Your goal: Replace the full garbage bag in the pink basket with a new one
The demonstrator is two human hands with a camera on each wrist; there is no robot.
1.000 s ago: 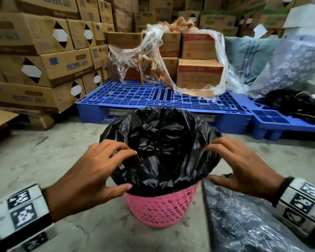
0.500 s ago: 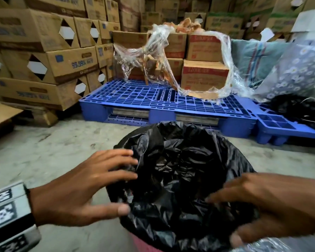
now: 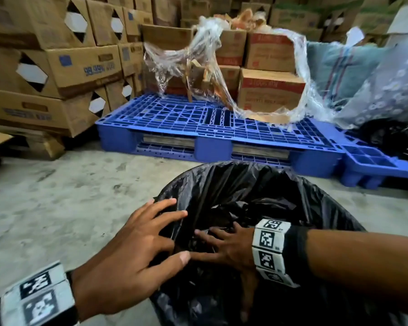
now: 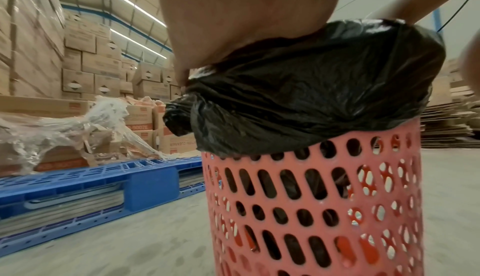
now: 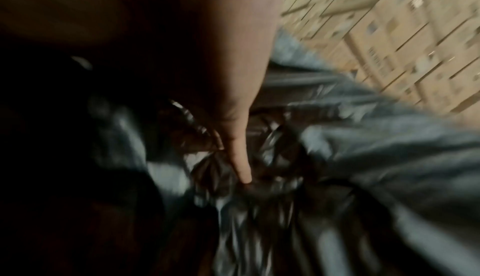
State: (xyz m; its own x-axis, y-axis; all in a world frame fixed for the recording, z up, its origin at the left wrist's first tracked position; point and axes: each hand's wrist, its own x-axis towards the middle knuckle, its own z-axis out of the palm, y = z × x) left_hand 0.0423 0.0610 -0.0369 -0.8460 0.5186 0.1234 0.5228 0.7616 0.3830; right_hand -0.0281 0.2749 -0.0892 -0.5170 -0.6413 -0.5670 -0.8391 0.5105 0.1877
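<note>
A black garbage bag (image 3: 257, 189) lines the pink perforated basket (image 4: 311, 198), its edge folded down over the basket's rim (image 4: 311, 85). In the head view the basket is hidden under the bag. My left hand (image 3: 165, 234) rests on the bag's left rim with its fingers spread and straight. My right hand (image 3: 219, 243) reaches down inside the bag's open mouth, fingers spread against the crumpled plastic. The blurred right wrist view shows one finger (image 5: 241, 163) pressing into the black folds (image 5: 376, 136).
A blue plastic pallet (image 3: 198, 121) lies just behind the basket, carrying boxes and loose clear wrap (image 3: 198, 67). Stacked cardboard boxes (image 3: 57, 67) fill the left and back. Cloth sacks (image 3: 363, 74) are at the right. Bare concrete floor (image 3: 57, 208) lies to the left.
My right hand has left the bag's right rim and gone down inside the bag. My left hand has stayed at the left rim. The head view has moved closer over the basket.
</note>
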